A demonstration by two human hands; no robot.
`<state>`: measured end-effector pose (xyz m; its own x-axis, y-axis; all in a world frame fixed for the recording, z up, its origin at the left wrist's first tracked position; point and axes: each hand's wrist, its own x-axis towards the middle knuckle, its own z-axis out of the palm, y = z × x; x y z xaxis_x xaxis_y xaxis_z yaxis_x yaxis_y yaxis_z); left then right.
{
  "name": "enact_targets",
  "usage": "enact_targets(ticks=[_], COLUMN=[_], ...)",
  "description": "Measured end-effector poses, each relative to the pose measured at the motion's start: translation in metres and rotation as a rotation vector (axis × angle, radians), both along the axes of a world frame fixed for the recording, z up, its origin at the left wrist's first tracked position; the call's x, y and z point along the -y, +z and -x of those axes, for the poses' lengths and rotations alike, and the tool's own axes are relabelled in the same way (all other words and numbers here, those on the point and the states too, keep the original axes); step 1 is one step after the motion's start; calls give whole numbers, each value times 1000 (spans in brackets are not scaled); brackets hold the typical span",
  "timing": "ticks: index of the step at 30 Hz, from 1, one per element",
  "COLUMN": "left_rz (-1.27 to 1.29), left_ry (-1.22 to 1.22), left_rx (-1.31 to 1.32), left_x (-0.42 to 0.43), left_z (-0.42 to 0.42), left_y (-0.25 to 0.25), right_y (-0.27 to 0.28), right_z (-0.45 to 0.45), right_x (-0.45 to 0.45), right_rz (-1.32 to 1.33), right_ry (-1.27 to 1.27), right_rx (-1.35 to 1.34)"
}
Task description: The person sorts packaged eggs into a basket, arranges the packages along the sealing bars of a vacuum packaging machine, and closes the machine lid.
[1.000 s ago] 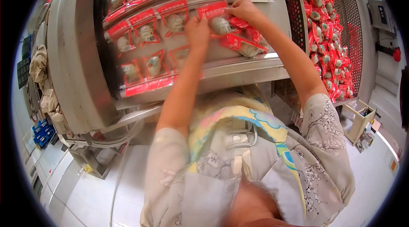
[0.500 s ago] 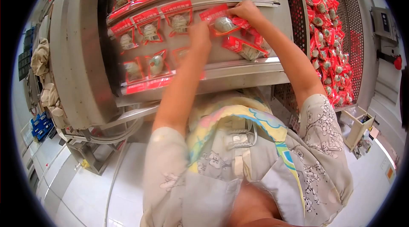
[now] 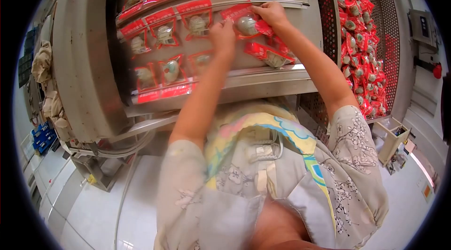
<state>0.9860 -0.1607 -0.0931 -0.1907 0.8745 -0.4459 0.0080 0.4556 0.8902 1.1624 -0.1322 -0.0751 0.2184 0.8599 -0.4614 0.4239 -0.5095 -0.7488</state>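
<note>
Between my hands lies a red-and-clear plastic packet (image 3: pixel 246 25) with a greenish, egg-shaped item inside. My right hand (image 3: pixel 272 14) pinches it at its upper right edge. At the packet's left edge are the closed fingers of my left hand (image 3: pixel 222 37), slightly blurred, which seem to grip it too. To the left, similar packets stand in a row, among them one packet (image 3: pixel 197 24) right beside my left hand. Below my right hand, a loose packet (image 3: pixel 270 55) lies tilted with others partly behind it. My left wrist partly covers a packet (image 3: pixel 201 62) in the lower row.
The packets lie on a metal machine bed (image 3: pixel 237 57) crossed by a metal bar (image 3: pixel 263 0). A front rail (image 3: pixel 263 77) runs along my side. On the right, a perforated metal trough (image 3: pixel 390 29) holds a heap of packets (image 3: pixel 359 57). A thick metal housing (image 3: pixel 87 53) stands left.
The packet between my hands has turned a little straighter and its red top edge lies nearer the bar. My left hand has shifted slightly right and up; my right hand has barely moved.
</note>
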Motion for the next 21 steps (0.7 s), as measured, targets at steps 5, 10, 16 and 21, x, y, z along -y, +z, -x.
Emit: enact_targets(ticks=[5, 10, 16, 21], left_rz=[240, 20, -713, -870], left_ry=[99, 152, -124, -531], left_rx=[179, 61, -583, -877], left_x=[-10, -11, 28, 21], left_z=[-2, -13, -22, -6], left_y=[-14, 18, 73, 54], right_y=[-6, 15, 18, 70], right_z=[0, 8, -3, 15], right_x=[3, 3, 17, 7], right_rz=[-43, -49, -136, -544], right_ry=[-93, -136, -125, 90], right_rx=[-48, -197, -371, 540])
